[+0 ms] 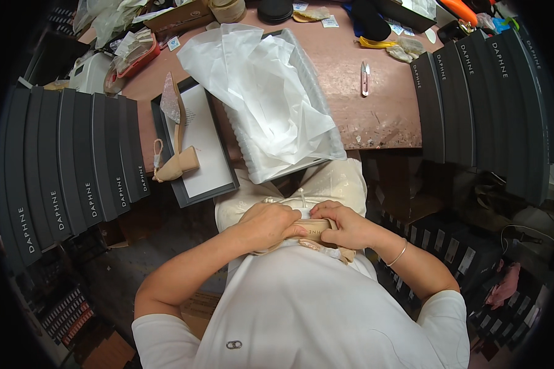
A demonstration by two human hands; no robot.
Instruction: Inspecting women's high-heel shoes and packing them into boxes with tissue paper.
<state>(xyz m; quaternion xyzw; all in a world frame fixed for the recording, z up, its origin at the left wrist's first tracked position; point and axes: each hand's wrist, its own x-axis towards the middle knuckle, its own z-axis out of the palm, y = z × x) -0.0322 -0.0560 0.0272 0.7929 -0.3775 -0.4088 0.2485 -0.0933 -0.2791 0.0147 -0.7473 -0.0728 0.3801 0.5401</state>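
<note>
Against my lap I hold a beige shoe [314, 230], its insole facing up between my two hands. My left hand [272, 225] grips one side of it, thumb on the inner edge. My right hand [340, 225] is closed round the other side, thumb pressed near the insole and fingertips at a small white piece. A wrapped strap hangs at the shoe's near side. On the left, a matching beige sandal [180, 163] with a wrapped heel rests on a dark box lid [210, 195]. In front of me, an open box holds crumpled white tissue paper [271, 101].
Dark shoe boxes stand in rows at the left [74, 154] and right [483, 104]. Thread snips [365, 80] lie on the pink table [388, 123]. A red basket [138, 58] and a yellow-and-white cloth bundle [403, 49] sit farther back. More boxes stack below.
</note>
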